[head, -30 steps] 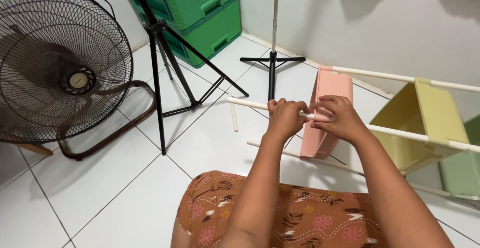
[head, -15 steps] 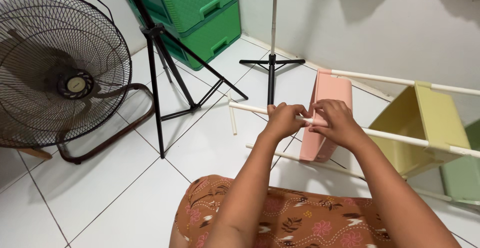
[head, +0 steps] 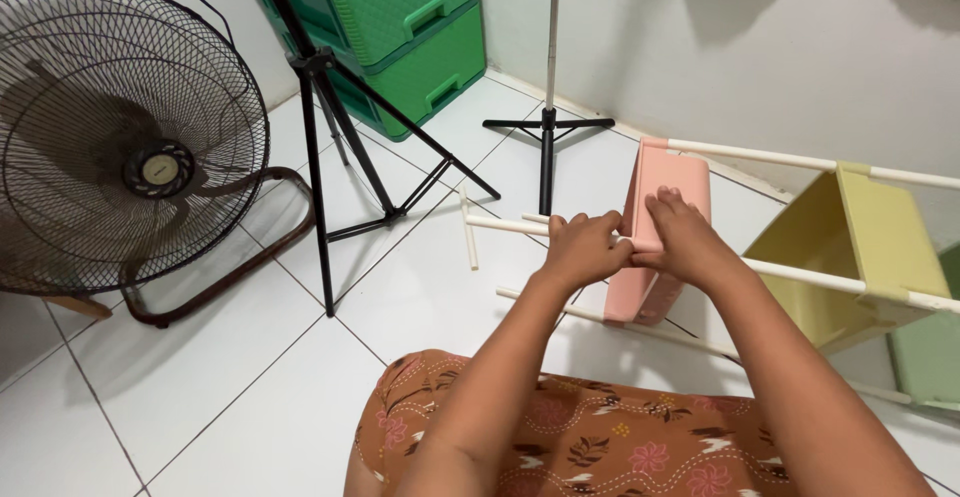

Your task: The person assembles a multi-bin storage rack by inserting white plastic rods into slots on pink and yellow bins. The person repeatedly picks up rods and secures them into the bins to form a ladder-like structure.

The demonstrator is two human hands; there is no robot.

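big floor fan (head: 130, 157) fills the far left, black wire cage, round hub in the middle, sitting on a curved tube base on the white tiled floor (head: 200, 387). far centre, a green plastic drawer unit (head: 405, 27) stands against the wall. a black tripod (head: 330, 147) spreads its legs in front of it, and a second, thinner stand (head: 548, 107) rises just to the right with its feet flat on the tiles.

over on the right, a rack lies tipped on its side: a yellow shelf tray (head: 860, 257) at the right, a pale green one only partly in view at the right edge, and a pink shelf tray (head: 665, 182) in the middle, all strung on white poles.

near edge, a lap in orange flowered fabric (head: 600, 437).

now the hands. left hand (head: 580, 249) is curled around the near white pole (head: 500, 225), fingers wrapped over it, a closed grip just left of the pink tray. right hand (head: 685, 237) sits right beside it, touching it, palm pressed onto the pink tray's near side with fingers laid flat over the edge; whether its thumb also clamps the pole underneath, cannot tell. the pole runs left past the left hand to a short upright stub, and right, beyond the pink tray, on toward the yellow one.
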